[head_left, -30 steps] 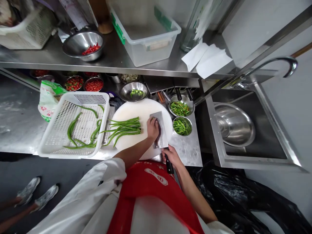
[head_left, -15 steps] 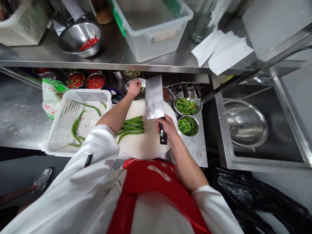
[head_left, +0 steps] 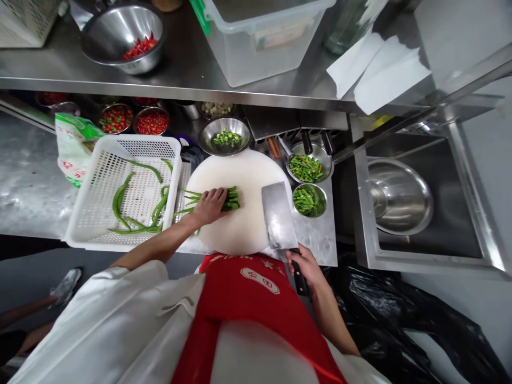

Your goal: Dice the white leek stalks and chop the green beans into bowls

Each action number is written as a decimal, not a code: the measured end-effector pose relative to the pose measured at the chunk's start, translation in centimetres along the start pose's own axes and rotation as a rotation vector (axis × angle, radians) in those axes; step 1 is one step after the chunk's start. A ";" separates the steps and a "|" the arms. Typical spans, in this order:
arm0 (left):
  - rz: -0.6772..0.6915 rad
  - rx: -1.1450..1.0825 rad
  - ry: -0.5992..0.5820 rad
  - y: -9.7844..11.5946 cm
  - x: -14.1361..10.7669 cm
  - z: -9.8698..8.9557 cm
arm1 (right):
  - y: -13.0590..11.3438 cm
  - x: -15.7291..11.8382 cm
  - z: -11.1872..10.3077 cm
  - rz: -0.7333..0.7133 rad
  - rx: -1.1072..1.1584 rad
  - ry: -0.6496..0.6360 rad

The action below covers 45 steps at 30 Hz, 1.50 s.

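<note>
My left hand (head_left: 210, 206) rests over a bundle of long green peppers (head_left: 232, 198), fingers curled round it, on the round white cutting board (head_left: 252, 170). The cut ends point right. My right hand (head_left: 306, 265) grips the black handle of a cleaver (head_left: 278, 213), whose broad blade lies flat-side up over the board's right edge. Behind the board, a steel bowl (head_left: 206, 140) holds green pieces. To the right stand a bowl of cut green pieces (head_left: 306, 168) and a smaller round container of green pieces (head_left: 304, 200).
A white perforated basket (head_left: 76, 213) with several long peppers stands left of the board. A steel shelf (head_left: 180, 92) runs above the back, carrying a clear plastic box (head_left: 264, 58) and a steel bowl (head_left: 96, 40). At the right is a sink (head_left: 432, 256).
My left hand has come back from the steel bowl onto the pepper bundle. My right hand has moved the cleaver right and nearer to me. The view has shifted slightly.
</note>
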<state>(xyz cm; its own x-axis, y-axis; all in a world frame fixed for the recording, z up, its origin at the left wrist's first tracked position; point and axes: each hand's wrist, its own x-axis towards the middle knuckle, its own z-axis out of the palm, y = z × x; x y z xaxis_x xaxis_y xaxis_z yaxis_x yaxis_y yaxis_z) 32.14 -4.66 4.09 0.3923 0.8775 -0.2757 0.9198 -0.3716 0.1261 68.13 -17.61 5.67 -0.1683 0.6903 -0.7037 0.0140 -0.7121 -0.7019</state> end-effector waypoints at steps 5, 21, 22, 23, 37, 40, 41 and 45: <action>-0.001 -0.023 0.119 5.3 3.2 0.8 | -3.4 0.8 2.8 -0.165 -0.431 0.028; -0.192 -0.119 0.286 8.5 3.5 2.4 | -5.6 0.0 5.7 -0.318 -1.099 0.114; -0.205 -0.121 0.284 8.7 3.4 2.6 | -5.5 -0.3 5.7 -0.313 -1.092 0.099; -0.209 -0.123 0.278 8.9 3.2 2.8 | -5.4 -0.6 5.7 -0.307 -1.083 0.083; -0.162 -0.199 0.139 7.9 2.8 1.8 | -4.8 -0.7 7.4 -0.265 -1.137 0.090; -0.004 -0.309 0.127 5.2 2.5 -0.1 | -4.9 -0.9 7.2 -0.273 -1.102 0.100; 0.090 -0.329 0.126 4.2 2.3 -0.6 | -4.9 -1.1 7.3 -0.277 -1.090 0.110; 0.384 -0.290 0.052 0.9 1.9 -1.0 | -5.1 -1.9 8.2 -0.291 -1.064 0.146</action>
<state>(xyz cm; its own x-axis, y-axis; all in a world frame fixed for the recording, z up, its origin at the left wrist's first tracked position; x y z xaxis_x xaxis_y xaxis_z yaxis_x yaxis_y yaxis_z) 33.76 -2.98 4.67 0.6954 0.7102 -0.1096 0.6653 -0.5786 0.4719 60.30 -16.37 11.53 -0.1862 0.8714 -0.4539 0.8425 -0.0960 -0.5300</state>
